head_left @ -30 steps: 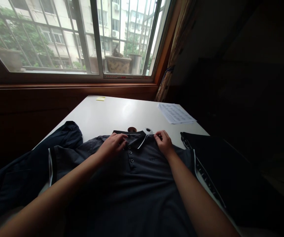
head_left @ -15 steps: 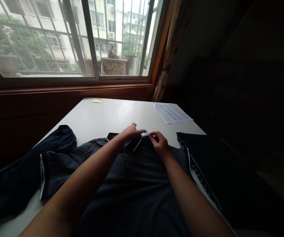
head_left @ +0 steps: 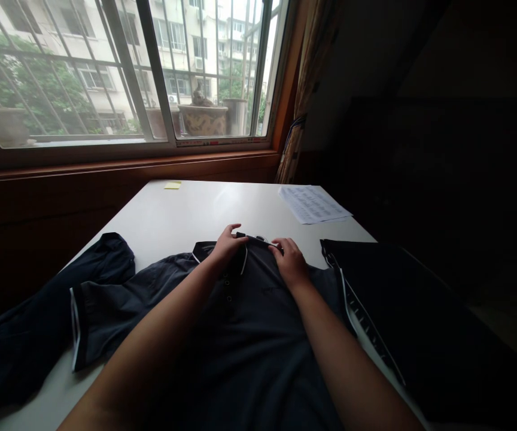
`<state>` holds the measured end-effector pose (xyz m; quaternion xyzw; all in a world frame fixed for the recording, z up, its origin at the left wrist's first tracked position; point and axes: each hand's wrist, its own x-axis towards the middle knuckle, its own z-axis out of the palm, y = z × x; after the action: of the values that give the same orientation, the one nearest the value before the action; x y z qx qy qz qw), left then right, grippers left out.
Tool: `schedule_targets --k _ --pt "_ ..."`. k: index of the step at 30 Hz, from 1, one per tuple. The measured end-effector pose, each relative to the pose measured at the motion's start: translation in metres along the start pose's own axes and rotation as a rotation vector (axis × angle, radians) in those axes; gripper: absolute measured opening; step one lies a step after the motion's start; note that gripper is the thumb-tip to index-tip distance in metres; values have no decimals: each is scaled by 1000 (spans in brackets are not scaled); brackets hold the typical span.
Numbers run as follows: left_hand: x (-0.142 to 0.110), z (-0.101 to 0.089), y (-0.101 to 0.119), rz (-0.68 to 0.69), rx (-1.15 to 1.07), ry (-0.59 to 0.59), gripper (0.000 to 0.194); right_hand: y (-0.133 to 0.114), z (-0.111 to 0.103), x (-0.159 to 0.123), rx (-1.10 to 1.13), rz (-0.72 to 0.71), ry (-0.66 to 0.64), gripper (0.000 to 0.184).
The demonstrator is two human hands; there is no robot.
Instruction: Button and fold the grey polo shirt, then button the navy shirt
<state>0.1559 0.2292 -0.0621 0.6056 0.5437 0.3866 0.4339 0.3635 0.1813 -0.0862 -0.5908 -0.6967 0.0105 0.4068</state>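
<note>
A dark grey polo shirt (head_left: pixel 240 335) with white edging lies spread out, front side up, with its neck away from me. My left hand (head_left: pixel 228 246) pinches the shirt's collar near the top of the button placket, its fingers partly hidden behind the wrist. Closed in a pinch, my right hand (head_left: pixel 291 261) holds the collar's edge on the right side. Between both hands a dark strip of collar stretches, with a bit of white showing behind it. A small dark logo is faintly visible on the chest.
The shirt rests on a white table (head_left: pixel 186 215). Dark navy clothing (head_left: pixel 38 311) lies to the left, and a dark folded garment (head_left: pixel 393 287) to the right. Printed sheets (head_left: pixel 315 203) and a yellow sticky note (head_left: pixel 173 185) lie toward the far edge. Beyond is a barred window (head_left: pixel 106 78).
My left hand has moved slightly left, away from my right hand. The collar between them now appears as a stretched dark strip, covering most of the white part seen before. My right hand has barely moved.
</note>
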Motion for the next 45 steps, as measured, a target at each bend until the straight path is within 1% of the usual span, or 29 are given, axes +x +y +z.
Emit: schedule_targets --k 3,5,8,12,17,22,25,26,29,32,34,36,38,42,45 --pt "0 7 -4 42 101 66 55 4 -4 0 -109 26 -8 19" --pt "0 9 -5 76 179 80 51 6 -7 0 -196 41 -26 19" --pt "-2 8 -6 130 292 71 48 8 -13 -1 -311 64 -73 16" --pt "-5 7 -10 236 436 35 46 7 -18 -1 -398 105 -134 14" --pt "-16 6 -16 417 619 -12 45 7 -21 -1 -462 185 -219 26" --pt "-30 3 -17 553 771 28 46 15 -29 4 -504 258 -355 44" --pt "-33 2 -14 640 832 25 41 25 -47 15 -488 261 -456 48" --pt "-34 2 -13 678 848 5 38 28 -56 21 -475 257 -497 46" --pt "-33 0 -11 793 883 -85 29 36 -88 38 -423 232 -624 30" --pt "-33 0 -8 877 900 -157 25 38 -119 49 -379 204 -697 22" --pt "-33 1 -7 902 909 -183 25 39 -133 50 -345 187 -703 23" --pt "-33 2 -7 902 920 -184 27 41 -140 47 -334 196 -675 23" --pt "-34 3 -8 884 931 -163 29 43 -140 41 -361 228 -637 21" --pt "-34 5 -12 841 947 -115 35 47 -132 30 -465 289 -589 15" --pt "-33 7 -17 773 957 -76 39 48 -132 26 -524 316 -573 21"
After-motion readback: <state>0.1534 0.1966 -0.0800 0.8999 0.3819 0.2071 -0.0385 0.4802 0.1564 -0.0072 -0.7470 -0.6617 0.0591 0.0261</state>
